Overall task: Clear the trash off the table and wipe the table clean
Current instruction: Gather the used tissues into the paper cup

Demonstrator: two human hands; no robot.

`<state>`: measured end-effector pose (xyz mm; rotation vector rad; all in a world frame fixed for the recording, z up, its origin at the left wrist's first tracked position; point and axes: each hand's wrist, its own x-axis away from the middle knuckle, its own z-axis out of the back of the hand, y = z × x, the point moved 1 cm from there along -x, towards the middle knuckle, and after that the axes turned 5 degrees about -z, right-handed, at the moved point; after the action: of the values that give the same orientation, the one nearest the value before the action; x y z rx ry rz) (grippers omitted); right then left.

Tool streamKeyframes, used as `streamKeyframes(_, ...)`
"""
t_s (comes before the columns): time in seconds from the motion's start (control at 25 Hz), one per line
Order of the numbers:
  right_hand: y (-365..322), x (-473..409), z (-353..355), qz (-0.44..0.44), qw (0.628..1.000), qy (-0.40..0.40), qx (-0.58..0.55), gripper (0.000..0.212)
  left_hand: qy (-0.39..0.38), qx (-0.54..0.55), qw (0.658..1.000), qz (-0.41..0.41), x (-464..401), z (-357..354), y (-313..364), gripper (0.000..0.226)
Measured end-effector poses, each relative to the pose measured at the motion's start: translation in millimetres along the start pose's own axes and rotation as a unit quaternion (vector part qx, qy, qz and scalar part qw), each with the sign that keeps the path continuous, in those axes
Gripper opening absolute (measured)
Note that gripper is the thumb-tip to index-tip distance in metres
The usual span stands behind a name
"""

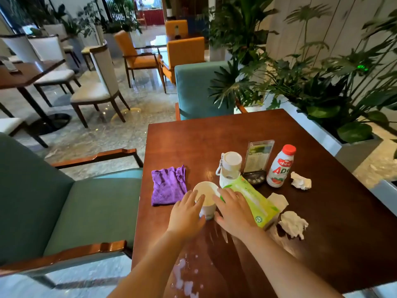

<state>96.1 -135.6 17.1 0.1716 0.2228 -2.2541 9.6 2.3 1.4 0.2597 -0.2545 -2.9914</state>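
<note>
Both hands cupping paper cup [205,197], left hand [186,214] and right hand [234,211] fingers loose on its sides | near table [322,211] edge, beside purple cloth [167,186] | light, crushable, probably squeeze gently mid-wall

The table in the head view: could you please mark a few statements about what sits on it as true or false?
1. The purple cloth lies left of the paper cup. True.
2. Both hands are at the paper cup, the left hand and the right hand. True.
3. The milk bottle lies on its side. False: it stands upright.
4. The table is dry. False: white spilled liquid lies near its front edge.
5. Crumpled tissues lie right of the green tissue pack. True.
</note>
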Motion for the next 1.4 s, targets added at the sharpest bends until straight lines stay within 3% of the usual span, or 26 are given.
streamKeyframes(0.12, 2.9, 0.8, -13.9, 0.037, 0.998, -0.044, -0.032, 0.046, -0.094, -0.041, 0.995, -0.002, 2.7, -12.5, -0.2, 0.061)
streamKeyframes(0.28, 5.1, 1.1, -14.3, 0.063, 0.998, -0.005, 0.003, 0.039, -0.08, -0.031, 0.996, 0.006, 7.2, -12.6, 4.2, 0.051)
streamKeyframes(0.4, 5.9, 2.4, -7.0, 0.075, 0.997, 0.024, -0.002, 0.024, -0.019, -0.02, 0.999, -0.023, 14.0, -2.2, 8.8, 0.039)
streamKeyframes(0.56, 4.4, 13.1, 0.5, 0.1, 0.994, 0.046, -0.01, 0.026, 0.068, -0.011, 0.995, -0.076, 26.6, 9.0, 11.6, 0.036)
streamKeyframes(0.72, -2.0, 38.1, 10.4, 0.09, 0.985, 0.108, -0.102, 0.015, 0.104, 0.145, 0.984, -0.008, 43.4, 11.0, 13.8, 0.019)
streamKeyframes(0.88, -7.2, 73.7, 30.5, 0.052, 0.969, 0.171, -0.169, 0.015, 0.166, 0.274, 0.947, -0.016, 58.0, 21.1, 33.3, 0.038)
streamKeyframes(1.04, -7.9, 102.3, 52.9, 0.027, 0.961, 0.216, -0.171, 0.011, 0.132, 0.451, 0.883, 0.014, 57.9, 27.3, 58.6, 0.084)
streamKeyframes(1.24, 7.4, 114.9, 65.8, 0.032, 0.954, 0.235, -0.185, 0.008, 0.164, 0.467, 0.869, 0.024, 51.4, 20.8, 83.4, 0.076)
streamKeyframes(1.4, 37.2, 115.0, 65.9, 0.02, 0.953, 0.222, -0.204, 0.011, 0.163, 0.519, 0.837, 0.052, 38.3, 4.1, 104.7, 0.074)
